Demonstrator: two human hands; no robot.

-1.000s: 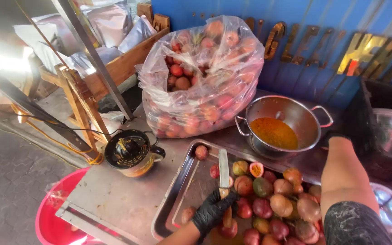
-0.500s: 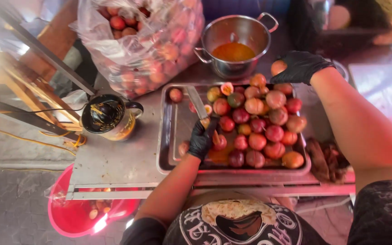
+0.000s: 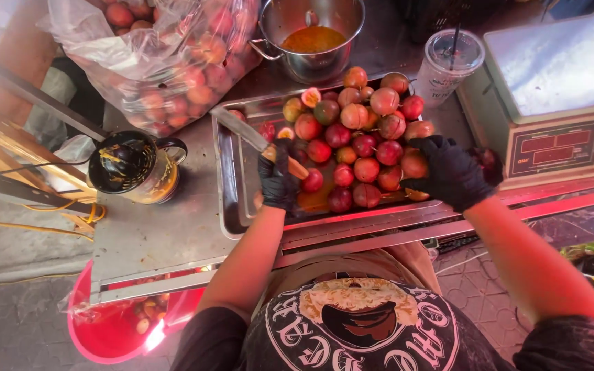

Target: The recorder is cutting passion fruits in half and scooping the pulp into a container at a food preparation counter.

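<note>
A steel tray (image 3: 232, 199) on a metal counter holds several round red and yellow fruits (image 3: 362, 134), a few cut open. My left hand (image 3: 278, 180), in a black glove, is closed around the wooden handle of a knife (image 3: 245, 134) whose blade points up and left over the tray. My right hand (image 3: 452, 172), also in a black glove, rests at the right side of the fruit pile, fingers curled against the fruits; whether it grips one is hidden.
A clear bag of the same fruit (image 3: 163, 55) sits at the back left. Behind the tray stands a steel pot of orange pulp (image 3: 311, 38). A plastic cup with a straw (image 3: 452, 62), a scale (image 3: 562, 96), a dark jug (image 3: 132, 168) and a red bucket (image 3: 115, 330) surround the counter.
The view has tilted further down and right. My right hand came from the tray's far edge to its near right side. The left hand keeps hold of the knife.
</note>
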